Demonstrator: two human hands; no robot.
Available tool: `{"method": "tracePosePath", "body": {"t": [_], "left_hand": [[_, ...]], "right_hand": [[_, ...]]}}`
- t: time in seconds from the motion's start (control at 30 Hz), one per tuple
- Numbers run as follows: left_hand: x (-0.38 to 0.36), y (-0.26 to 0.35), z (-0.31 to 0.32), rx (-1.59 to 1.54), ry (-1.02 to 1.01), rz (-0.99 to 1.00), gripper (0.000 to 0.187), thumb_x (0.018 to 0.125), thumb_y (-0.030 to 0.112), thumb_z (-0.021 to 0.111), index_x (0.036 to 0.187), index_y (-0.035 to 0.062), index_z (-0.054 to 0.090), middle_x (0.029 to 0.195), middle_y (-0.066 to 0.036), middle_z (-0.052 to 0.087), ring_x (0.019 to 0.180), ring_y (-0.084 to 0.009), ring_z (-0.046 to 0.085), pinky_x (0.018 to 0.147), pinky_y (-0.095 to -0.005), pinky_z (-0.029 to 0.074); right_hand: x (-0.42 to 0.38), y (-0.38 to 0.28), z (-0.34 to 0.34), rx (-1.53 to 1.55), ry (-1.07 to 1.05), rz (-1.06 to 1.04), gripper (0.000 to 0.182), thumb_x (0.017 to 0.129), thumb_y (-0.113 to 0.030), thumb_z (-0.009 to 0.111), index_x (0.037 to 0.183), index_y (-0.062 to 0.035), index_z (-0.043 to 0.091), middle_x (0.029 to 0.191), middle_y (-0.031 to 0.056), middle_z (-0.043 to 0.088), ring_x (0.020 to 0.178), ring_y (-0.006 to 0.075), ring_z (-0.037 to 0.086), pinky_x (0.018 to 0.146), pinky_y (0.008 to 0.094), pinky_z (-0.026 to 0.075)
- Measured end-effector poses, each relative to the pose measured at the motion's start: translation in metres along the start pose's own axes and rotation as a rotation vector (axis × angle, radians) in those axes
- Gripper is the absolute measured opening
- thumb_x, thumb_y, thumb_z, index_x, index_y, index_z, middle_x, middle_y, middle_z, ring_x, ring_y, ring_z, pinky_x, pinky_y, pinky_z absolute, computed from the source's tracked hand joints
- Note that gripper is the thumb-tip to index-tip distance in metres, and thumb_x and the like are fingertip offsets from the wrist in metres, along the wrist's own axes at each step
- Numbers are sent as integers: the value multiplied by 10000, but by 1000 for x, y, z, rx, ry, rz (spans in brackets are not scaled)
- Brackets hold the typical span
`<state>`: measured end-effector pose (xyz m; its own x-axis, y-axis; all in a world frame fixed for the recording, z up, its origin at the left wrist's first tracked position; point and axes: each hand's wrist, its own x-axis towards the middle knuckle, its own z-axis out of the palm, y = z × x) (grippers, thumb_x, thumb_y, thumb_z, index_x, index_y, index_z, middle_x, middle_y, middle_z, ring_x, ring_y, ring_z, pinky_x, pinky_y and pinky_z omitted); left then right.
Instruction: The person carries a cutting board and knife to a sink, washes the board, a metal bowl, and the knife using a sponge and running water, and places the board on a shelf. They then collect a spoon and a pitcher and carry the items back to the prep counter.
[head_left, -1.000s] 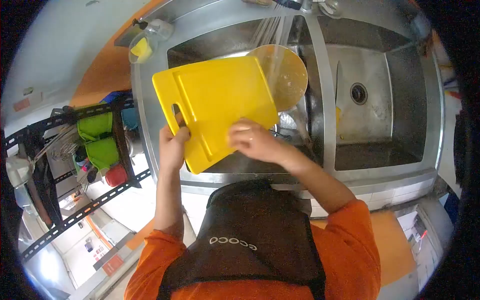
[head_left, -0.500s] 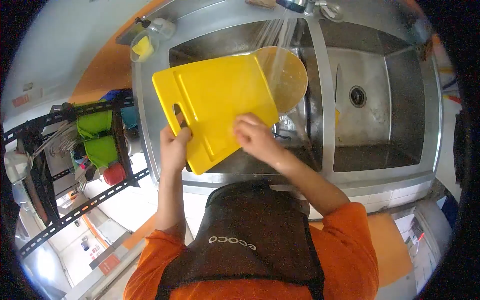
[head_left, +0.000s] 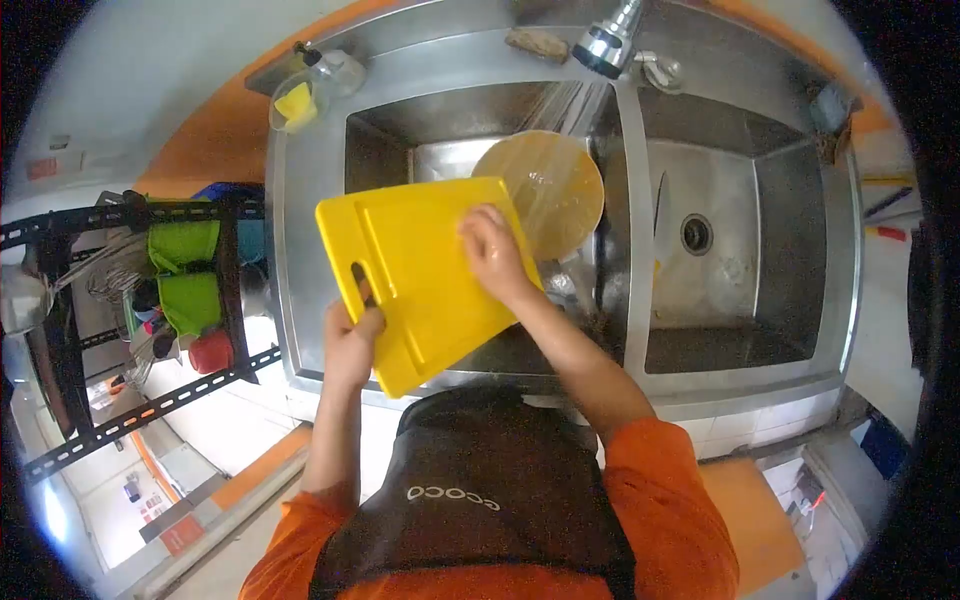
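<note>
A yellow cutting board [head_left: 425, 270] is held tilted over the left sink basin. My left hand [head_left: 352, 340] grips its left edge, with fingers through the handle slot. Over the board's upper right part, my right hand [head_left: 490, 245] has its fingers curled together against or just above the surface; the contact and anything inside are hidden. Water sprays from the faucet head [head_left: 603, 48] onto a round yellowish board or lid [head_left: 560, 190] in the basin, partly behind the cutting board.
In the right basin [head_left: 735, 210] are a drain and a knife-like blade along its left side. A cup with a yellow sponge [head_left: 296, 104] and a pump bottle [head_left: 340, 72] stand at the back left. A black rack [head_left: 232, 290] holds utensils.
My right hand has moved up the board and slightly left. The view has shifted, so the sink, faucet and cutting board sit lower in the picture.
</note>
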<state>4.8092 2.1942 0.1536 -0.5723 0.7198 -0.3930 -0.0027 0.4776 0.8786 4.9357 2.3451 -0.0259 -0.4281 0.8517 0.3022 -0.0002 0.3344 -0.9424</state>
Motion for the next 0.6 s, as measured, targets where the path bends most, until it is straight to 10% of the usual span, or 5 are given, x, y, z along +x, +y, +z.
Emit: {"method": "tracePosePath", "body": {"t": [0.2, 0.4, 0.6], "left_hand": [[-22, -3, -41, -56, 114, -61, 495, 765, 19, 458, 1233, -67, 597, 884, -73, 667, 706, -110, 604, 641, -226, 466], [-24, -15, -46, -177, 174, -105, 511, 753, 6, 461, 1241, -79, 586, 908, -95, 683, 711, -130, 634, 652, -240, 496], [-18, 1, -52, -298, 111, -160, 593, 701, 25, 465, 1278, -93, 533, 929, -141, 693, 730, -187, 670, 690, -266, 540]], "right_hand": [[-5, 97, -23, -180, -16, 594, 133, 873, -118, 620, 972, -30, 634, 870, 194, 675, 825, 327, 669, 753, 410, 512], [143, 17, -37, 272, 136, 303, 435, 915, -218, 665, 1286, -8, 577, 1144, 142, 671, 987, 193, 651, 869, 322, 506], [86, 8, -54, -294, -191, 430, 641, 918, -375, 660, 1382, 25, 471, 1301, 203, 593, 1152, 246, 602, 959, 349, 479]]}}
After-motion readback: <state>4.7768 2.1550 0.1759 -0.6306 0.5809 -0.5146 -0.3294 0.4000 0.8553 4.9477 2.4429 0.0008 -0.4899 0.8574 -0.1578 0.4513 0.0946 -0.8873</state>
